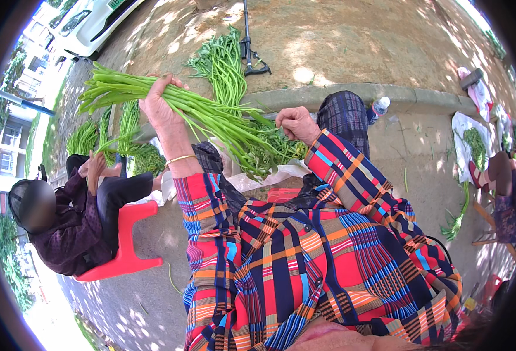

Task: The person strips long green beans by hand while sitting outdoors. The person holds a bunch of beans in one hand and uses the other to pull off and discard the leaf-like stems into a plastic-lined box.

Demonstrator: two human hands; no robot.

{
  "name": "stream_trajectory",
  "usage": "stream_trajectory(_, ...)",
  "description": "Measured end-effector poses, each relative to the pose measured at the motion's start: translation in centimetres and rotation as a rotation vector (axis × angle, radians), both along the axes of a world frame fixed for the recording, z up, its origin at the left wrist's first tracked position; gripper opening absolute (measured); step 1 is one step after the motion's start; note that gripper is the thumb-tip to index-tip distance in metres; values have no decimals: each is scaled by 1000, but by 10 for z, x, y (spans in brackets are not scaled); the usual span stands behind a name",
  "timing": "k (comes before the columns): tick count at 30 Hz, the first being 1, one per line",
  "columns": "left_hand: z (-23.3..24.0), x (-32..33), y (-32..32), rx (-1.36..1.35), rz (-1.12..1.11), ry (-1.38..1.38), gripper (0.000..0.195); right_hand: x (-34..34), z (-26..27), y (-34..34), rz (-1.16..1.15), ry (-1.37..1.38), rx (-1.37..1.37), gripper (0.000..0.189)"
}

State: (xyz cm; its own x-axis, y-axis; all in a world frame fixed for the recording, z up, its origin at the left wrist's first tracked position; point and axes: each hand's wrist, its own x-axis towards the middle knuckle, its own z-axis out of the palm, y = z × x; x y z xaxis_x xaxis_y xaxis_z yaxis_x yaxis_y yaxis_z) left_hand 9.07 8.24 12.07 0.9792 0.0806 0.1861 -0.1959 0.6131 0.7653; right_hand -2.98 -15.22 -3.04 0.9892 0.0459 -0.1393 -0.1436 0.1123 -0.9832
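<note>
My left hand [163, 103] is closed around a thick bundle of long green vegetable stems [205, 109], held raised and slanting down toward the right. My right hand [297, 125] is by the lower ends of the bundle, fingers curled; a bit of green leaf shows at the fingertips, and whether they grip it I cannot tell. Under the hands, between my knees, a pile of green leaves [284, 142] lies on a white plastic sheet [279, 175]. Beyond the bundle, leafy stems [227, 70] lie across the kerb and the dirt.
A black walking stick [247, 44] lies on the dirt beyond the kerb [279, 98]. A plastic bottle [379, 106] stands near my knee. At left, a person on a red plastic stool [130, 237] handles stems; another sits far right by a white bag [459, 145]. A white car [87, 22] is parked upper left.
</note>
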Motion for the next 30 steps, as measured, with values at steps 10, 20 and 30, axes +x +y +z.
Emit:
stream_trajectory(10, 2, -1, 3, -46, -33, -11, 28, 0, 15, 8, -185, -20, -33, 28)
stream_trajectory(20, 5, -7, -16, 28, -44, -12, 23, 1, 13, 33, -147, -100, 27, 27)
stream_trajectory(30, -4, -3, -17, -2, -34, 52, 25, 5, 10, 26, -97, -43, -34, 29)
